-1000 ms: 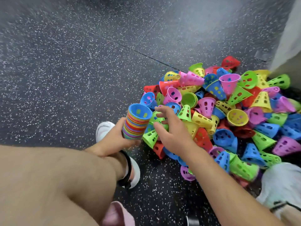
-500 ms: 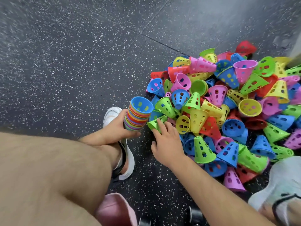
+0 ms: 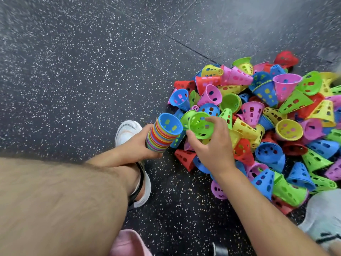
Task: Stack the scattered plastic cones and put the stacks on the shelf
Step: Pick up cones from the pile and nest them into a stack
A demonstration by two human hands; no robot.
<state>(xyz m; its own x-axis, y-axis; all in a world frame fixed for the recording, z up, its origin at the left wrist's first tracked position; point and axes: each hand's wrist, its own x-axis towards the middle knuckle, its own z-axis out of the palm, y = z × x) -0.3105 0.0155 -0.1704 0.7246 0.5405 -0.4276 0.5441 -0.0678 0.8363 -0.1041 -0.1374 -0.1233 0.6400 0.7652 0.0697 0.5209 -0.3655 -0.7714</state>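
Note:
My left hand (image 3: 136, 145) grips a stack of nested multicoloured cones (image 3: 162, 133), a blue one on top with its wide mouth facing up. My right hand (image 3: 212, 145) holds a single green cone (image 3: 200, 124), mouth up, right beside the stack's rim. A large pile of loose perforated cones (image 3: 267, 126) in red, blue, green, yellow and pink lies on the floor to the right. No shelf is in view.
Dark speckled rubber floor (image 3: 83, 71) stretches to the left and far side. My left leg and white shoe (image 3: 127, 132) sit below the stack. A grey shoe (image 3: 324, 218) is at the lower right, touching the pile.
My right hand picked a green cone out of the pile's near edge and lifted it up next to the stack. The left hand kept the stack almost still.

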